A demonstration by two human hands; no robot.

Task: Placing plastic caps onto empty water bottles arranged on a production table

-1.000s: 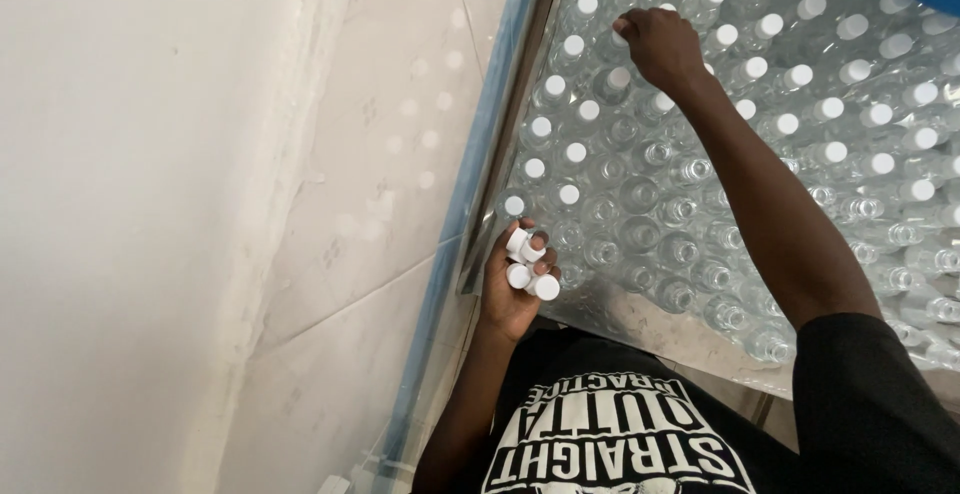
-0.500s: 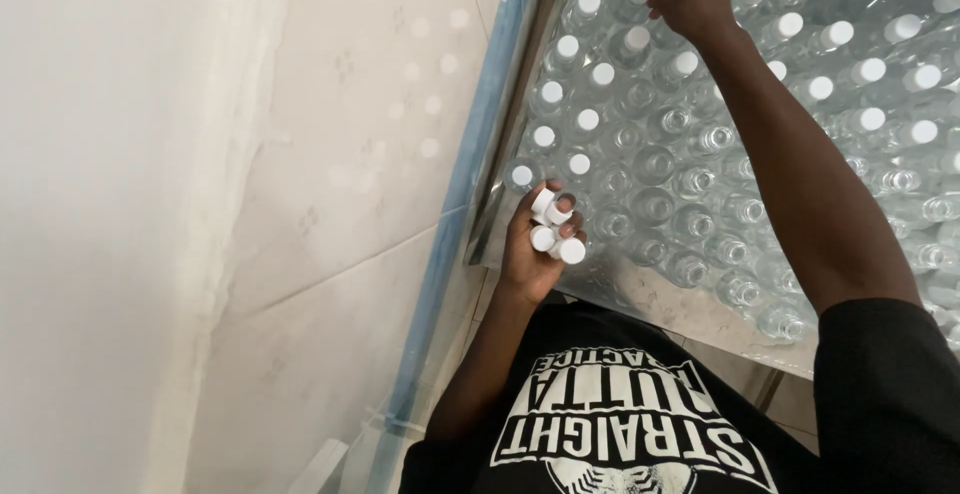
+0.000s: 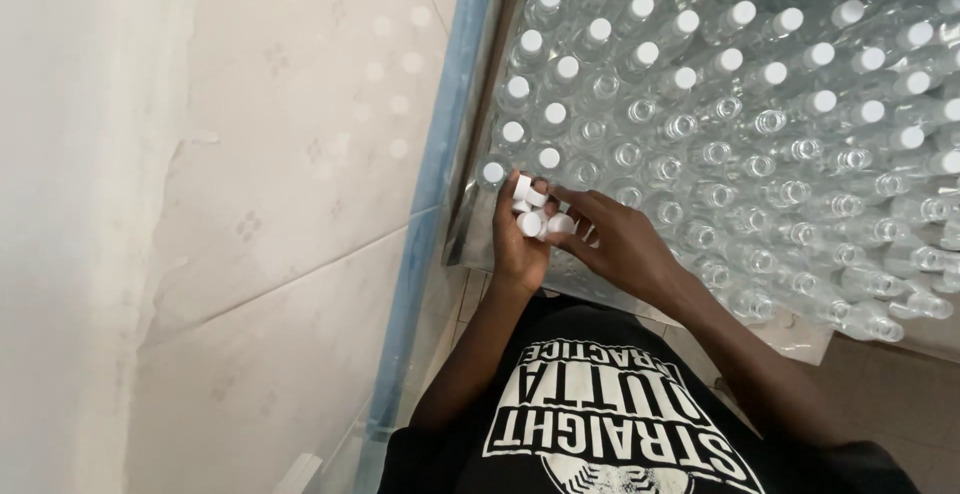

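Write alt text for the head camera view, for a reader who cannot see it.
Seen from above, a person's left hand cups a small pile of white caps while the right hand picks at them. Beyond the hands stand rows of clear plastic bottles, the far ones capped in white, the near ones open. A pale tiled wall is on the left.

A pale tiled wall (image 3: 250, 204) fills the left side, its faint flower pattern dotted with soft round spots of reflected light. A blue vertical strip (image 3: 440, 174) runs along its edge. Beige floor tiles (image 3: 900, 394) show at lower right.
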